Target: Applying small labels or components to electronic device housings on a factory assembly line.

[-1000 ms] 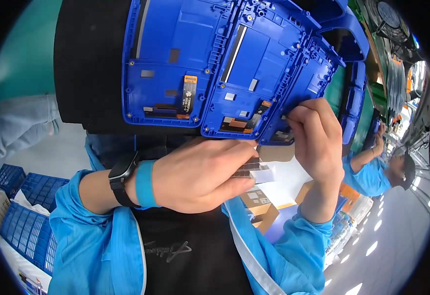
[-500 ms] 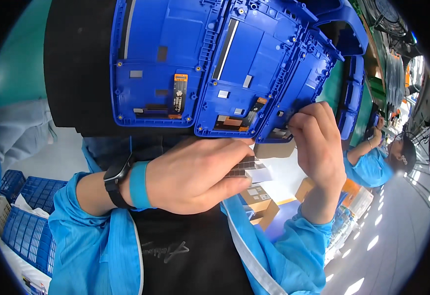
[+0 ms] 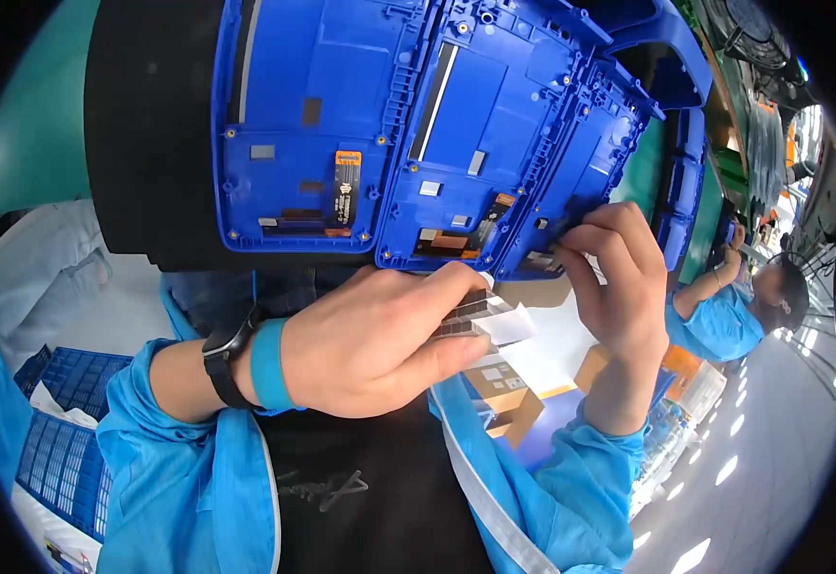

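Note:
Three blue plastic housings lie side by side, hollow side up: a left one (image 3: pixel 361 53), a middle one (image 3: pixel 480 86) and a right one (image 3: pixel 590 153). Small grey pads and orange-ended flat flex cables (image 3: pixel 346 191) sit in the left and middle ones. My left hand (image 3: pixel 370 344) is closed on a sheet of dark rectangular pads on pale backing (image 3: pixel 509 325), just below the middle housing. Over the lower end of the right housing, my right hand (image 3: pixel 624 277) has thumb and fingers pinched together. Whatever lies between those fingertips is hidden.
The housings rest on a black mat (image 3: pixel 150 124) over a green bench (image 3: pixel 31 124). More blue housings (image 3: pixel 691 177) stand at the right. Blue crates (image 3: pixel 69 464) are at lower left, an opened cardboard box (image 3: pixel 509 402) below my hands. Another person (image 3: pixel 724 311) sits at far right.
The sheet in my left hand has tilted a little, showing more of its pale backing. My right hand stays pinched at the right housing, lowered very slightly.

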Tool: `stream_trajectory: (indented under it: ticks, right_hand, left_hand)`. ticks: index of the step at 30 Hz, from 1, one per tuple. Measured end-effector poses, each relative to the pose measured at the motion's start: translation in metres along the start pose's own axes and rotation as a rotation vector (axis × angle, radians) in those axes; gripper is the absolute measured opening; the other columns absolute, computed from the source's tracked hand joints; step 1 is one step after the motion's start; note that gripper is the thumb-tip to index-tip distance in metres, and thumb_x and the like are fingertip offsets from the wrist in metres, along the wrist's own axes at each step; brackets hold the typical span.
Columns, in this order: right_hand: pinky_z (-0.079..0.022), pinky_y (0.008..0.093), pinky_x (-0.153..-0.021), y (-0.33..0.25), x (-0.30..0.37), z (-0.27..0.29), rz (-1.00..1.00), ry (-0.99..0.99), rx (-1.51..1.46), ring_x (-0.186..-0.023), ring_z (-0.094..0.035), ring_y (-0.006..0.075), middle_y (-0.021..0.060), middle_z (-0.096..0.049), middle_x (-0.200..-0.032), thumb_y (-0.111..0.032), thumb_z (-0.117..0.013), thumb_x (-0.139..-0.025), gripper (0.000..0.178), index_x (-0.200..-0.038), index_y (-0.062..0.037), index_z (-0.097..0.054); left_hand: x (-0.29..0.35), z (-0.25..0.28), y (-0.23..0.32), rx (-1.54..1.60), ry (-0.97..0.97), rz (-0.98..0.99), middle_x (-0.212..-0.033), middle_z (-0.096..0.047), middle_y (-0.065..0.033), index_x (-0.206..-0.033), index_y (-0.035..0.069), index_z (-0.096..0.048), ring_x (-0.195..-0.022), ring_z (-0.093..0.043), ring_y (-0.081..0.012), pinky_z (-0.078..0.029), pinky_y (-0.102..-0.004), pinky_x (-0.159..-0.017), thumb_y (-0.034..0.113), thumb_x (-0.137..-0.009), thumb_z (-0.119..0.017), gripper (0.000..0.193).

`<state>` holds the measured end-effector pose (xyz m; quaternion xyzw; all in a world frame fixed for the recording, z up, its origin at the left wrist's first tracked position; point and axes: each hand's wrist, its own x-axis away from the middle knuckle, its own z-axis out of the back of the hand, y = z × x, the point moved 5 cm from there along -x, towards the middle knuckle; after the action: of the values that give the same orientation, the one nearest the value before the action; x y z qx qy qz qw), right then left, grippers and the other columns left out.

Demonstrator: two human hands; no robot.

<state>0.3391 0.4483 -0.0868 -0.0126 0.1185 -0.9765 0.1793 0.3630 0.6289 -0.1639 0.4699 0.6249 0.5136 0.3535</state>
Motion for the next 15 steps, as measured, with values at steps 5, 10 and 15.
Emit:
stream_trajectory:
  ticks: [5, 10, 15]
  right_hand:
    - [-0.045, 0.0343, -0.06, -0.01, -0.002, 0.007, 0.017, 0.04, 0.083, -0.072, -0.056, 0.0269, 0.0116, -0.058, -0.082, 0.011, -0.074, -0.063, 0.027, -0.084, 0.001, -0.06]
    - [-0.046, 0.0306, -0.052, -0.05, 0.002, 0.031, -0.102, 0.254, -0.169, -0.061, -0.06, 0.0252, 0.0112, -0.06, -0.076, 0.007, -0.077, -0.063, 0.025, -0.084, -0.0007, -0.065]
    - [-0.048, 0.0318, -0.054, -0.072, -0.005, -0.001, -0.028, 0.204, -0.26, -0.064, -0.062, 0.0244, 0.0109, -0.063, -0.079, 0.004, -0.078, -0.066, 0.025, -0.087, -0.0002, -0.064]
  left_hand:
    - [0.008, -0.004, -0.006, 0.178, 0.103, 0.041, -0.106, -0.065, -0.0191, -0.128, -0.007, -0.045, -0.095, -0.065, -0.0266, -0.049, -0.0342, -0.083, 0.026, -0.099, -0.055, 0.045]
    - [0.02, -0.005, -0.002, 0.26, 0.257, -0.122, -0.097, -0.066, -0.0184, -0.13, -0.007, -0.043, -0.088, -0.066, -0.0295, -0.05, -0.0369, -0.078, 0.021, -0.099, -0.053, 0.043]
    - [0.025, 0.002, 0.002, 0.18, 0.283, -0.147, -0.086, -0.067, -0.018, -0.131, -0.007, -0.041, -0.079, -0.069, -0.0317, -0.05, -0.0387, -0.07, 0.018, -0.098, -0.053, 0.042]
